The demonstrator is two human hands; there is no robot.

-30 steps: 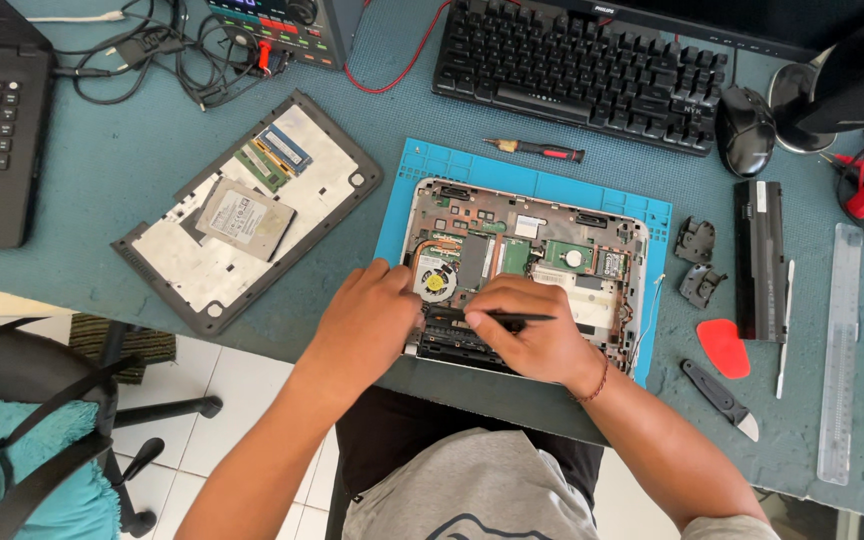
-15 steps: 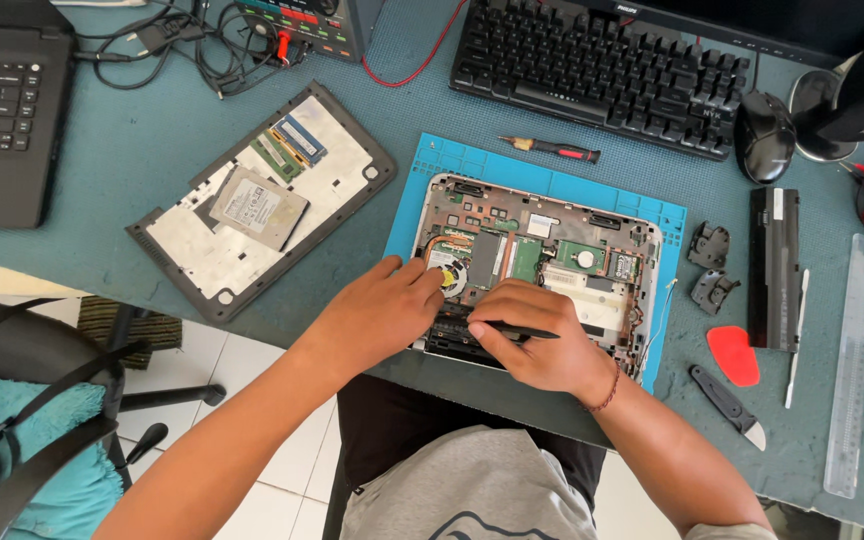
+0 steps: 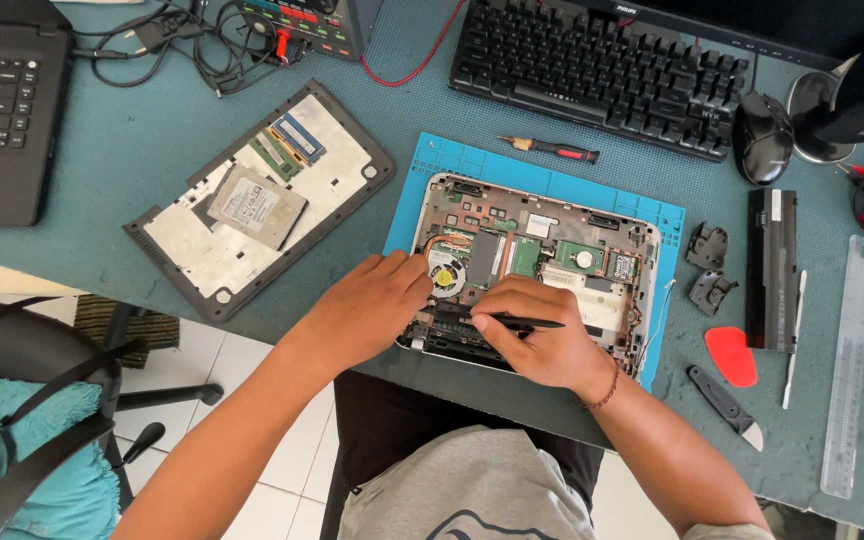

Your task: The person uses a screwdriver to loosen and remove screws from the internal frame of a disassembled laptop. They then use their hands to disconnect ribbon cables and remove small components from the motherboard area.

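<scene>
Left hand [image 3: 367,310] lies palm-down, fingers loosely spread, on the near-left edge of the opened laptop base [image 3: 537,270], fingertips just beside the fan [image 3: 443,275]; right hand [image 3: 537,335] is closed around a slim black tool [image 3: 517,322], long axis pointing right, over the base's near edge.

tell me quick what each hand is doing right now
Left hand: open, holding nothing, palm down on the near-left corner of the opened laptop.
Right hand: closed, fingers gripping a thin black tool over the laptop's near edge.
</scene>
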